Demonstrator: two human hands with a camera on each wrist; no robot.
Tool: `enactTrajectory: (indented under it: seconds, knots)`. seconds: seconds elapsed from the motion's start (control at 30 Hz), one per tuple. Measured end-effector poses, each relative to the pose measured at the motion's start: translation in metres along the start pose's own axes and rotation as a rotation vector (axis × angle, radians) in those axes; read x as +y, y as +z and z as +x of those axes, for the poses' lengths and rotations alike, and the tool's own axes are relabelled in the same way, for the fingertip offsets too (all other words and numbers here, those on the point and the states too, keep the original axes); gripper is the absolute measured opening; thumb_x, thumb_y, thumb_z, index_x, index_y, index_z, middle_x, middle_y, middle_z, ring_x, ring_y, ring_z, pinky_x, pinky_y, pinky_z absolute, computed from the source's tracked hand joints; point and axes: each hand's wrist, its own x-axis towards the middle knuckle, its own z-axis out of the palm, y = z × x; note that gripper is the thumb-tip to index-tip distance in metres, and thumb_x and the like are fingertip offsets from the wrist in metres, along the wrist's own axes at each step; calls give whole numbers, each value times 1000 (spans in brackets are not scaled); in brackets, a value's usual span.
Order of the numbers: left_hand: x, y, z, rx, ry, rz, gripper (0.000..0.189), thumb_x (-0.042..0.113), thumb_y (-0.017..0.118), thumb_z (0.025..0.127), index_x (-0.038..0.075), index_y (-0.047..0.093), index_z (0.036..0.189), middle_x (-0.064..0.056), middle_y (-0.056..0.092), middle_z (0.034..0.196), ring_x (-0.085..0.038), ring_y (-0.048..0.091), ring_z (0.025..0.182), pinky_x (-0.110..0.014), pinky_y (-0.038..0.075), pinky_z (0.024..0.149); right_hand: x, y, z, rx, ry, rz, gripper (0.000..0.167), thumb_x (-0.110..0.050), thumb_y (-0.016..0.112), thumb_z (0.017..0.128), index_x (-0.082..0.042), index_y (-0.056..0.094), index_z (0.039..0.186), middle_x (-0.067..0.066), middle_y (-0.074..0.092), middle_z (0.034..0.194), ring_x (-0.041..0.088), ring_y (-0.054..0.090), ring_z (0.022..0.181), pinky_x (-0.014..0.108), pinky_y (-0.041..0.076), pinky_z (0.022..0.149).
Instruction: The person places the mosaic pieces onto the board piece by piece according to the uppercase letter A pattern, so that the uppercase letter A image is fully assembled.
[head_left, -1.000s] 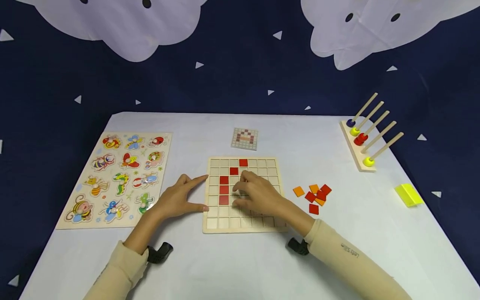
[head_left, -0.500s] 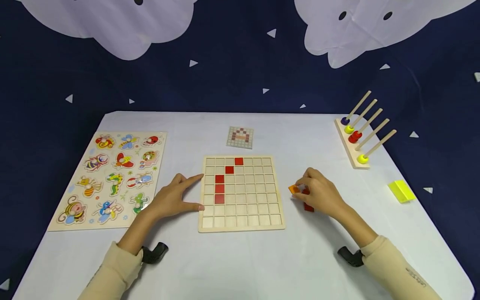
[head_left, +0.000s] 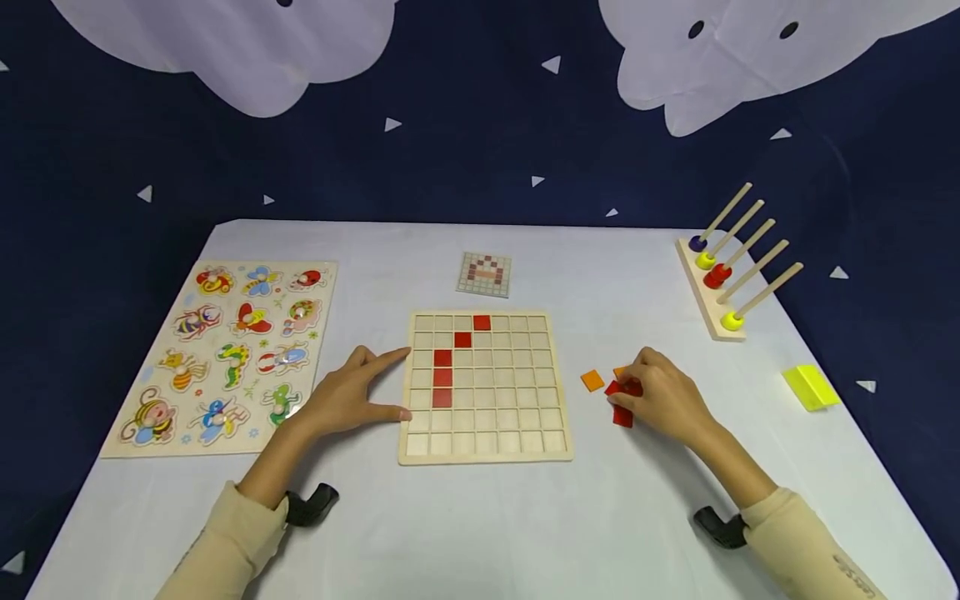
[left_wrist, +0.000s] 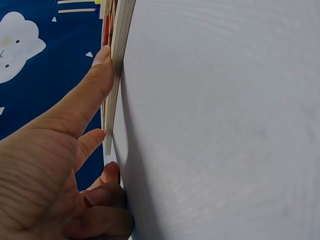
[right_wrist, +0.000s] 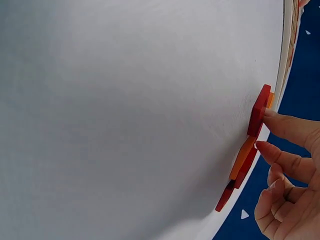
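- The left hand has its thumb and forefinger spread well apart, both tips touching the left edge of the wooden grid board.
- The board lies flat mid-table, with five red squares in its cells: one in the top row, one in the second, and three in a column below and to the left.
- The right hand is over the loose tiles right of the board. Its thumb touches a red tile and its forefinger reaches close beside it; I cannot tell whether it pinches one.
- An orange tile lies just left of those fingers, and a red square lies just below them.
- A small pattern card lies beyond the board.
- An insect puzzle lies to the left.
- At the right stand a peg rack with coloured beads and, nearer, a yellow block.
- A white cloth covers the table.
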Motion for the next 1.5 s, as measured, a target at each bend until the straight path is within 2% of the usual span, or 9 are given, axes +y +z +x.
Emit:
enactTrajectory:
  seconds: [0.27,0.43,0.57,0.73,0.87,1.1,1.27,1.5]
  knots:
    - [1,0,1,0,3,7,95,54,84,71,25,43,151,-6,44,102,-18,45,71,-31,37,62,4,2,-4,10,40,29,24,-20,85,77,-1,74,88,5,54,86,18,50,76,34,43,66]
    - [1,0,0,6,1,8,95,54,85,71,25,43,151,-6,44,102,-18,44,71,-31,37,62,5,4,-2,24,-4,50,19,-17,85,77,-4,74,84,3,54,84,16,49,74,32,42,64]
    - [1,-1,-1,3,-1,3,95,52,85,71,24,43,151,-7,44,102,-18,43,70,-31,37,61,1,5,5,22,-60,22,17,-18,85,76,-6,74,81,1,53,83,13,47,72,29,41,61]
    - [3,-2,-2,0,1,-7,94,51,85,72,23,43,151,-7,44,102,-18,43,70,-31,37,62,-11,2,27,10,-129,16,21,-20,85,76,-4,76,86,2,53,84,13,47,72,28,41,60]
    - [2,-1,-3,0,-3,-6,94,52,84,72,23,43,151,-7,44,102,-18,44,71,-31,37,62,-25,2,52,-23,-216,52,22,-21,85,78,-5,77,91,3,54,87,15,48,77,30,43,66]
    - [1,2,-2,6,3,-6,94,53,84,71,24,44,151,-6,43,101,-17,43,71,-30,36,62,-54,16,89,-78,-358,100,24,-23,83,81,-5,77,96,3,54,91,16,49,82,33,46,71]
    - [1,3,-1,5,1,-9,94,53,85,71,24,44,151,-6,43,100,-17,43,70,-30,37,62,-69,27,109,-88,-398,109,23,-23,82,83,-4,77,96,2,57,92,15,52,84,35,49,74]
    - [1,2,-2,8,-6,-5,94,53,85,71,25,44,151,-6,43,101,-17,43,70,-30,37,62,-79,34,124,-99,-396,128,23,-24,81,84,-6,78,98,1,58,93,15,53,85,35,51,76]
